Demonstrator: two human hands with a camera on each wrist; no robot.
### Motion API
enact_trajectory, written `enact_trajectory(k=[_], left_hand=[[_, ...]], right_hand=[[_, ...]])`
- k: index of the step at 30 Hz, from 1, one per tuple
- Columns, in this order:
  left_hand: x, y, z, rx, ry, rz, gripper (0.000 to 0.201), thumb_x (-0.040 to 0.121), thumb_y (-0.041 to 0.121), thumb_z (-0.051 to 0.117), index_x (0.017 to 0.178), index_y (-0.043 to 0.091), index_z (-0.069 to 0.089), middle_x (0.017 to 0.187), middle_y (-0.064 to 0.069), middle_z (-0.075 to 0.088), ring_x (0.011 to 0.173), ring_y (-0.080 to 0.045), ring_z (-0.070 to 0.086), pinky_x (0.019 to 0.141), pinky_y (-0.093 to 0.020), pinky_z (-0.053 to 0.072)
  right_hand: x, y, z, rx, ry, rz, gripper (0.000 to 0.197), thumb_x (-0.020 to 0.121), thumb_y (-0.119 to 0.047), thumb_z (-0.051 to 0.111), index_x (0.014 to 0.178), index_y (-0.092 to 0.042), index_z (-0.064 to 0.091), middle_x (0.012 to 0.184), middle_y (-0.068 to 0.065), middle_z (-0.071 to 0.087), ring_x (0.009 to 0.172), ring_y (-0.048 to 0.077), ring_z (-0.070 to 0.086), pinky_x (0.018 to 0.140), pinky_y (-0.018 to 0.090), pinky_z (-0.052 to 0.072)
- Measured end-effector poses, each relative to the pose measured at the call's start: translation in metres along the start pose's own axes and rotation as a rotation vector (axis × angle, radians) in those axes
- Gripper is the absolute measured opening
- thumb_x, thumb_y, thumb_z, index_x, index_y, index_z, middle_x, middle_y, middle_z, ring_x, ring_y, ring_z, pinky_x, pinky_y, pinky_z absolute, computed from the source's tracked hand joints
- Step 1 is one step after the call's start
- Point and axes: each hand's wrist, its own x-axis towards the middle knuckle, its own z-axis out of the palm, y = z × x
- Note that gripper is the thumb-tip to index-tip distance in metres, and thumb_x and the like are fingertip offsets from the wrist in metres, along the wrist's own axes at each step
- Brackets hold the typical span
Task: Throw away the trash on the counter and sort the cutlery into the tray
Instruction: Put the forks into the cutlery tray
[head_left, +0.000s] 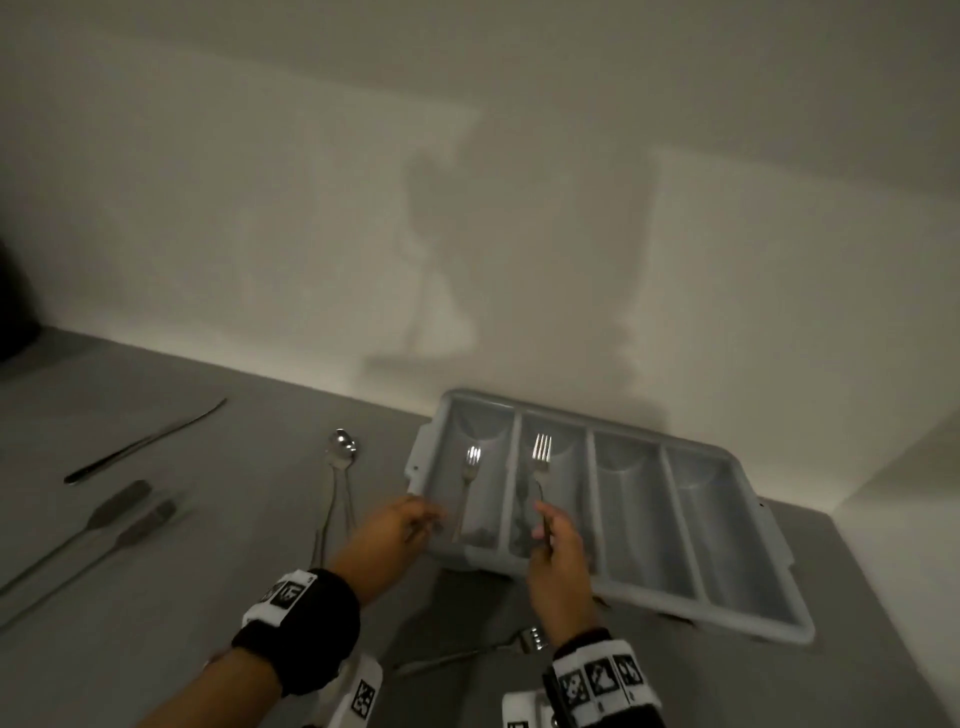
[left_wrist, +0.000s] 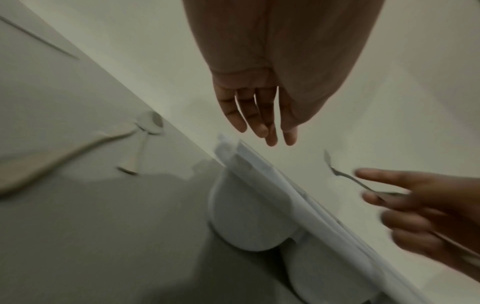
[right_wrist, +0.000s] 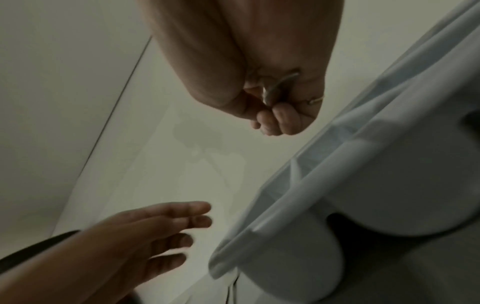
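A grey four-compartment cutlery tray (head_left: 769, 566) lies on the counter by the wall. One fork (head_left: 472, 460) lies in its leftmost compartment. My right hand (head_left: 545, 527) grips the handle of a second fork (head_left: 541, 457), tines up, over the second compartment; the handle (right_wrist: 270, 93) shows inside the curled fingers. My left hand (head_left: 423, 519) hovers at the tray's near left corner, its fingers (left_wrist: 259, 123) straight and holding nothing. Another fork (head_left: 530, 639) lies on the counter just before the tray, by my right wrist.
Two spoons (head_left: 341, 452) lie left of the tray. Farther left are a long table knife (head_left: 145, 441) and two flat-bladed utensils (head_left: 122, 499). A white wall runs behind the counter, and a side wall closes in at the right. A dark object (head_left: 15, 312) stands far left.
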Motion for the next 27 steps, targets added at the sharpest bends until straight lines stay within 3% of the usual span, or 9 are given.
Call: enact_trajectory(k=[2, 5, 8, 11, 13, 17, 19, 22, 27], left_hand=[[-0.031, -0.02, -0.016, 0.026, 0.024, -0.025, 0.024, 0.083, 0.028, 0.046, 0.09, 0.044, 0.062, 0.097, 0.014, 0.062, 0.093, -0.007, 0.059, 0.087, -0.021, 0.045], [-0.074, -0.052, -0.033, 0.107, 0.026, -0.13, 0.041, 0.086, 0.019, 0.049, 0.074, 0.058, 0.055, 0.091, 0.019, 0.06, 0.087, -0.008, 0.061, 0.085, -0.023, 0.048], [-0.108, -0.076, -0.044, 0.114, 0.027, -0.232, 0.031, 0.089, 0.02, 0.053, 0.077, 0.048, 0.054, 0.091, 0.008, 0.063, 0.082, -0.011, 0.061, 0.08, -0.026, 0.051], [-0.136, -0.092, -0.049, 0.148, -0.004, -0.328, 0.019, 0.089, 0.028, 0.052, 0.075, 0.042, 0.054, 0.071, 0.012, 0.06, 0.065, -0.004, 0.06, 0.064, -0.016, 0.046], [-0.148, -0.1, -0.049, 0.187, -0.062, -0.369, 0.017, 0.089, 0.034, 0.051, 0.072, 0.035, 0.056, 0.066, 0.01, 0.059, 0.064, -0.006, 0.059, 0.065, -0.019, 0.046], [-0.162, -0.116, -0.048, 0.287, -0.218, -0.481, 0.042, 0.088, 0.048, 0.048, 0.053, 0.023, 0.045, 0.054, 0.004, 0.042, 0.05, -0.007, 0.041, 0.053, -0.017, 0.033], [-0.165, -0.12, -0.044, 0.306, -0.293, -0.53, 0.051, 0.084, 0.056, 0.047, 0.047, 0.022, 0.038, 0.052, 0.004, 0.037, 0.049, -0.006, 0.036, 0.052, -0.017, 0.029], [-0.163, -0.126, -0.035, 0.32, -0.379, -0.576, 0.052, 0.08, 0.063, 0.047, 0.05, 0.021, 0.043, 0.054, 0.005, 0.043, 0.055, -0.009, 0.046, 0.058, -0.02, 0.038], [-0.147, -0.128, -0.03, 0.352, -0.337, -0.542, 0.043, 0.074, 0.058, 0.059, 0.08, 0.016, 0.06, 0.074, 0.0, 0.055, 0.075, -0.019, 0.058, 0.071, -0.03, 0.048]], right_hand=[[0.023, -0.014, 0.028, -0.083, -0.052, -0.044, 0.041, 0.086, 0.011, 0.039, 0.124, -0.002, 0.049, 0.122, 0.017, 0.049, 0.103, 0.015, 0.046, 0.098, 0.025, 0.035], [0.052, -0.019, 0.064, -0.217, -0.129, 0.002, 0.037, 0.083, 0.01, 0.04, 0.118, 0.004, 0.053, 0.124, 0.027, 0.049, 0.11, 0.034, 0.052, 0.098, 0.033, 0.038], [0.078, -0.016, 0.09, -0.322, -0.211, 0.135, 0.037, 0.086, 0.001, 0.044, 0.123, 0.002, 0.05, 0.129, 0.025, 0.048, 0.117, 0.037, 0.049, 0.098, 0.035, 0.04], [0.087, -0.011, 0.108, -0.593, -0.271, 0.206, 0.036, 0.087, -0.005, 0.046, 0.122, 0.002, 0.051, 0.128, 0.023, 0.053, 0.118, 0.038, 0.05, 0.099, 0.039, 0.042], [0.086, -0.014, 0.113, -0.737, -0.375, 0.227, 0.04, 0.086, -0.009, 0.052, 0.124, 0.0, 0.049, 0.128, 0.022, 0.054, 0.118, 0.037, 0.051, 0.1, 0.04, 0.042], [0.084, -0.024, 0.116, -0.814, -0.525, 0.227, 0.038, 0.088, -0.009, 0.049, 0.126, -0.004, 0.049, 0.13, 0.02, 0.054, 0.12, 0.035, 0.05, 0.103, 0.039, 0.041], [0.08, -0.024, 0.115, -0.729, -0.443, 0.194, 0.034, 0.086, -0.004, 0.05, 0.12, -0.001, 0.055, 0.126, 0.022, 0.057, 0.116, 0.036, 0.053, 0.1, 0.038, 0.042], [0.068, -0.021, 0.115, -0.581, -0.207, 0.024, 0.032, 0.079, 0.002, 0.052, 0.109, -0.003, 0.063, 0.121, 0.02, 0.06, 0.113, 0.036, 0.054, 0.1, 0.037, 0.042], [0.012, -0.022, 0.106, -0.509, 0.045, -0.307, 0.019, 0.08, -0.01, 0.053, 0.095, -0.012, 0.065, 0.104, 0.01, 0.061, 0.099, 0.031, 0.05, 0.089, 0.039, 0.043]])
